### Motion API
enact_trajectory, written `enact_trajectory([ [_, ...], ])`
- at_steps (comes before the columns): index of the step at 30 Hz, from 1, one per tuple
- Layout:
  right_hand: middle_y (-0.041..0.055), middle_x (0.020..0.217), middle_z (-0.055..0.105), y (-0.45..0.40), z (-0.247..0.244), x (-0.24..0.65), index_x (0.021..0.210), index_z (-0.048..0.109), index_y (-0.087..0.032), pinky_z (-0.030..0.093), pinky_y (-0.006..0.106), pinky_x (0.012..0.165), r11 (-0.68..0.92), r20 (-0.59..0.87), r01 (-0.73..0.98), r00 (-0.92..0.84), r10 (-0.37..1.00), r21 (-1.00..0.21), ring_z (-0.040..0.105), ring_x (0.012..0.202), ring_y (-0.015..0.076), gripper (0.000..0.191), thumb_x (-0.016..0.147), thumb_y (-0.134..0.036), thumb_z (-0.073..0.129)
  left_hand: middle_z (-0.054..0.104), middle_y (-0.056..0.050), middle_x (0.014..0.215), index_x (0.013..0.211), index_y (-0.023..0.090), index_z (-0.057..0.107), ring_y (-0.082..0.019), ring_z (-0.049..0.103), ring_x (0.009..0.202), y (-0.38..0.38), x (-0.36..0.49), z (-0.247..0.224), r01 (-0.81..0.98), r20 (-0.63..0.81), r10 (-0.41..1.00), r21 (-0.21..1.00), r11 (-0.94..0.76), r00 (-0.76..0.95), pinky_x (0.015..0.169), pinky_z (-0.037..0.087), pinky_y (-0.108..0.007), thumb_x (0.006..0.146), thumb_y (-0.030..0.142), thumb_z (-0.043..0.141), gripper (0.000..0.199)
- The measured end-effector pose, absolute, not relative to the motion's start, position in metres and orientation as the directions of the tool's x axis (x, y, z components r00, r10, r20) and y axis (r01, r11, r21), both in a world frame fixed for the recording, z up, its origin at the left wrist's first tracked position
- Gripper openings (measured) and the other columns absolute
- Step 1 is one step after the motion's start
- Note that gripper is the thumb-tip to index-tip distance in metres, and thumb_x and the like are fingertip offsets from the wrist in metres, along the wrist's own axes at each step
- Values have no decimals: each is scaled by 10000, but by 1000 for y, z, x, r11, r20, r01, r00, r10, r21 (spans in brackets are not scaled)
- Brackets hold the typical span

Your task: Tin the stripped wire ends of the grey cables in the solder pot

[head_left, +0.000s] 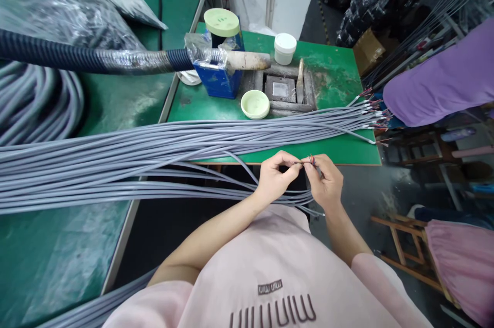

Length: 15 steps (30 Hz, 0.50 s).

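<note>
Just past the front edge of the green bench, my left hand [275, 177] and my right hand [326, 182] meet fingertip to fingertip. Both are closed in a pinch on thin cable wires [312, 160], whose coloured strands poke up by my right fingers. A single grey cable [242, 163] runs from the bundle toward my left hand; its end is hidden by the hand. Behind my hands lies a long bundle of grey cables [216, 135], with stripped ends [376, 114] fanned out at the right. More grey cables [216, 193] pass below and behind my wrists.
A sunken tray [280, 88] with a flat scraper [300, 81] sits beyond the bundle. Nearby are a pale green lid [255, 104], a white tub [285, 48], a blue box [219, 78] and a ribbed hose [127, 60]. A person in purple [440, 75] is at the right.
</note>
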State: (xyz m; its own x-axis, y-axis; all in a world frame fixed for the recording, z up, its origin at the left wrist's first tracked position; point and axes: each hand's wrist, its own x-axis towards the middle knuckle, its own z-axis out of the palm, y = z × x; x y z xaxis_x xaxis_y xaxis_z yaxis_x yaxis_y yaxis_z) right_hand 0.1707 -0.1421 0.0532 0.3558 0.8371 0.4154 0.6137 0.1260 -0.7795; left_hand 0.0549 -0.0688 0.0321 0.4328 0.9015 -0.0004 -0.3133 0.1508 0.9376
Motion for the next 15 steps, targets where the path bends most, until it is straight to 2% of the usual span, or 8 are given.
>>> enact_trajectory([
  [2, 32, 848, 653, -140, 56, 170, 896, 671, -213, 492, 304, 717, 121, 392, 573, 378, 838, -810, 609, 794, 158, 114, 893, -189, 560, 631, 11, 652, 683, 181, 692, -105, 559, 640, -68, 53, 33, -282, 92, 910, 959, 28, 404, 656, 449, -246, 683, 187, 747, 56],
  [3, 30, 842, 643, -140, 57, 169, 884, 668, -213, 489, 302, 709, 125, 383, 543, 394, 835, -831, 603, 785, 156, 113, 894, -192, 558, 631, 12, 650, 682, 181, 690, -104, 559, 636, -68, 54, 33, -287, 88, 905, 957, 39, 416, 652, 449, -246, 684, 184, 744, 55],
  [7, 32, 836, 604, -138, 58, 170, 862, 659, -213, 486, 319, 729, 227, 401, 419, 391, 828, -879, 586, 807, 163, 116, 895, -191, 550, 649, 16, 622, 683, 168, 667, -97, 566, 593, -69, 59, 27, -354, -110, 836, 871, 342, 537, 632, 453, -236, 690, 189, 724, 61],
  [9, 36, 830, 604, -138, 57, 173, 862, 654, -213, 487, 331, 741, 280, 424, 391, 351, 835, -877, 584, 823, 172, 97, 885, -189, 563, 657, 14, 613, 679, 164, 664, -97, 574, 591, -69, 61, 23, -380, -167, 810, 818, 432, 562, 634, 455, -232, 681, 190, 721, 63],
  [12, 32, 828, 609, -139, 54, 180, 872, 651, -219, 480, 335, 738, 282, 424, 398, 333, 842, -873, 583, 820, 174, 74, 867, -175, 592, 676, 8, 637, 683, 169, 673, -97, 583, 608, -69, 60, 22, -389, -154, 826, 825, 409, 542, 640, 459, -228, 676, 205, 744, 80],
  [15, 24, 835, 606, -140, 52, 185, 878, 657, -225, 465, 327, 726, 235, 398, 437, 332, 855, -868, 576, 802, 165, 88, 861, -160, 601, 670, 5, 635, 669, 172, 679, -96, 567, 593, -69, 57, 27, -381, -70, 851, 873, 305, 520, 604, 452, -226, 687, 237, 768, 111],
])
